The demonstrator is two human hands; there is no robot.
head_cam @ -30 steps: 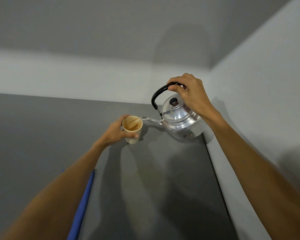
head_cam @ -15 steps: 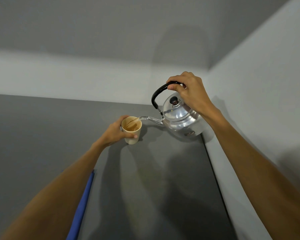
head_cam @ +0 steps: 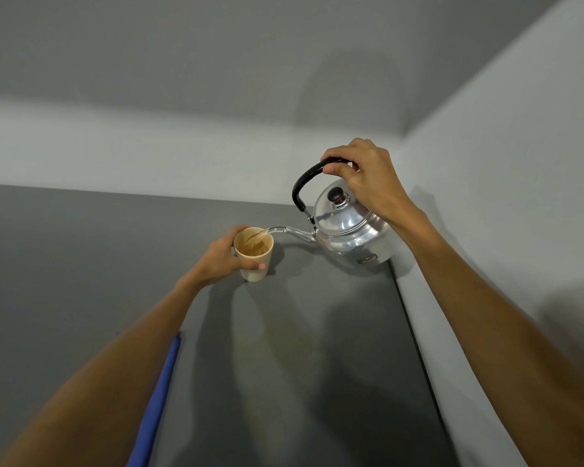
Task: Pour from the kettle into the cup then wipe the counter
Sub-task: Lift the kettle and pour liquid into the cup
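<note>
A shiny metal kettle (head_cam: 346, 235) with a black handle is held tilted above the dark grey counter (head_cam: 300, 348), near the right wall. My right hand (head_cam: 368, 180) grips its handle from above. The spout reaches left over a beige paper cup (head_cam: 254, 253) standing on the counter. A thin stream of water runs from the spout into the cup, which holds some liquid. My left hand (head_cam: 221, 257) wraps around the cup's left side.
A blue cloth (head_cam: 155, 402) lies on the counter at the lower left, mostly hidden under my left forearm. Pale walls close the counter at the back and along the right side.
The kettle has tipped a little more toward the cup and the stream keeps running. The cup and my left hand have stayed in place.
</note>
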